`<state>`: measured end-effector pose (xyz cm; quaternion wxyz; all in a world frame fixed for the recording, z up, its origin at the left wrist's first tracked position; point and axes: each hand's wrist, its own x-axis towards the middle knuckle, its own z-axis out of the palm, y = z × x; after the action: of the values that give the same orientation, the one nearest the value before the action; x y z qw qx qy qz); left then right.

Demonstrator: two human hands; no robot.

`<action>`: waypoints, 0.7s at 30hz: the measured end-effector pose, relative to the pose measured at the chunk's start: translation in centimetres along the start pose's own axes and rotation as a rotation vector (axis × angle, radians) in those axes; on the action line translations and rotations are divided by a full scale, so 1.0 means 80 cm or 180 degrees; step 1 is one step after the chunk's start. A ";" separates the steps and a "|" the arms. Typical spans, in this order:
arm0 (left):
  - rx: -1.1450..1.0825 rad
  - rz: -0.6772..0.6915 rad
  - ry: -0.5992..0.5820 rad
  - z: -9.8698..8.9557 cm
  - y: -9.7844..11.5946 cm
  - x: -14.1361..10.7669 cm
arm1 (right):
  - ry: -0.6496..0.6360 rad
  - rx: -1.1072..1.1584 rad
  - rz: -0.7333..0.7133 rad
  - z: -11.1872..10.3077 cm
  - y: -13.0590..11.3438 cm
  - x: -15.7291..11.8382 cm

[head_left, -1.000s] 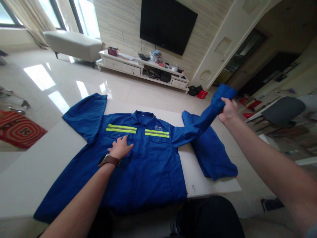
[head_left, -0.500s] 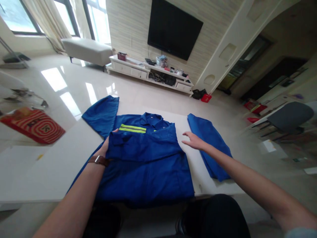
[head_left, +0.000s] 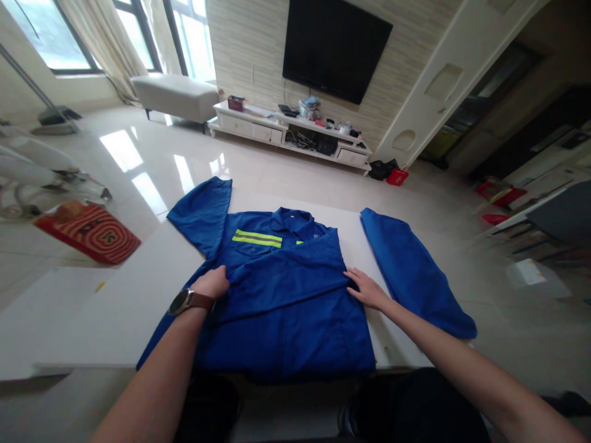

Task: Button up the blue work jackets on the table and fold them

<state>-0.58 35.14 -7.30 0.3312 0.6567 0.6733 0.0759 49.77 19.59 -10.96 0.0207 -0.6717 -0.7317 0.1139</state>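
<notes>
A blue work jacket (head_left: pixel 281 332) with a collar and a yellow-green reflective stripe lies on a white table (head_left: pixel 106 307). Its right-hand sleeve is folded across the chest, while the other sleeve spreads toward the far left. My left hand (head_left: pixel 212 283), below a brown-strapped watch, is closed on the end of the folded sleeve. My right hand (head_left: pixel 367 288) rests with fingers spread at the jacket's right edge. Right of it lies another folded blue garment (head_left: pixel 415 274).
A red patterned bag (head_left: pixel 92 234) stands at the left. Beyond the table are a white TV cabinet (head_left: pixel 258 131), a bench (head_left: pixel 178 97) and a wall TV (head_left: pixel 335 49). A grey chair (head_left: pixel 563 215) is at the right.
My left hand has moved the sleeve end down toward me, uncovering more of the chest pocket. My right hand has come down from the gap onto the jacket's right edge.
</notes>
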 end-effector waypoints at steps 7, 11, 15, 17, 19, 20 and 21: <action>0.0925 0.0025 -0.0298 0.016 0.024 -0.011 | 0.0037 -0.0167 -0.0428 0.015 -0.086 -0.012; 0.0979 -0.0031 -0.0469 0.019 0.015 -0.006 | -0.0376 -0.0145 -0.0698 0.037 -0.115 -0.042; 0.1134 0.0103 -0.0588 0.028 0.006 -0.005 | -0.0403 -0.0154 -0.0651 0.048 -0.093 -0.047; 0.1202 0.0143 -0.0681 0.037 0.007 -0.008 | -0.0374 -0.0173 -0.0683 0.045 -0.071 -0.039; 0.1217 0.0169 -0.0775 0.048 0.010 -0.010 | -0.0354 -0.0181 -0.0723 0.039 -0.049 -0.029; 0.1207 0.0178 -0.0812 0.054 0.012 -0.009 | -0.0345 -0.0181 -0.0750 0.036 -0.040 -0.024; 0.1194 0.0192 -0.0834 0.060 0.013 -0.008 | -0.0327 -0.0179 -0.0777 0.033 -0.031 -0.019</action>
<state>2.84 33.11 -10.20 0.2855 0.7308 0.6069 -0.1266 46.96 17.57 -12.89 -0.0218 -0.5712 -0.8110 0.1242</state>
